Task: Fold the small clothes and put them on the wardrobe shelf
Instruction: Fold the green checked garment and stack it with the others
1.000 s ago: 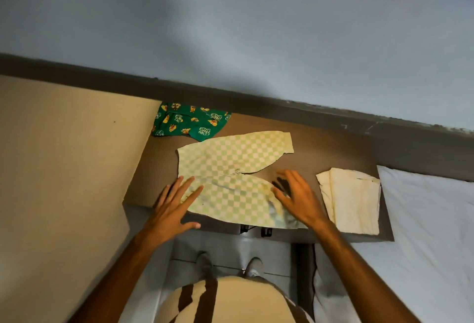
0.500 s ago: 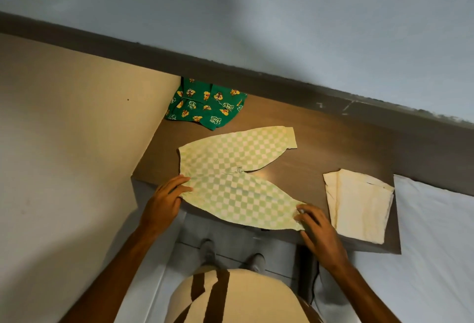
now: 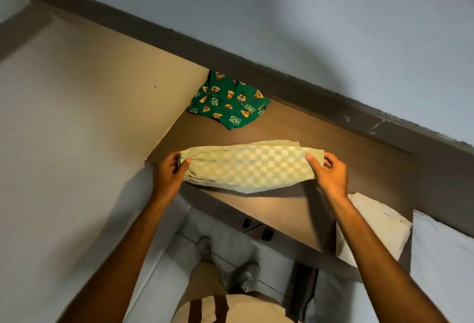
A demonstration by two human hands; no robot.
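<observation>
Small green-and-white checked trousers (image 3: pixel 246 166) lie across the brown wooden shelf (image 3: pixel 320 138), one leg folded up over the other. My left hand (image 3: pixel 169 174) pinches their left end. My right hand (image 3: pixel 329 174) pinches the right end, and the near edge is lifted a little off the shelf. A green garment with cartoon prints (image 3: pixel 228 103) lies crumpled at the shelf's back left corner. A folded cream cloth (image 3: pixel 379 227) sits at the shelf's right front, partly hidden by my right forearm.
A beige wardrobe panel (image 3: pixel 89 130) stands along the left of the shelf. A dark ledge and pale wall (image 3: pixel 307 27) close the back. White bedding (image 3: pixel 443 258) lies at the right. My feet stand on the pale floor (image 3: pixel 230 240) below the shelf's front edge.
The trousers were spread open with my hands smoothing them. Both hands took hold of the near leg's ends and folded it up over the far leg.
</observation>
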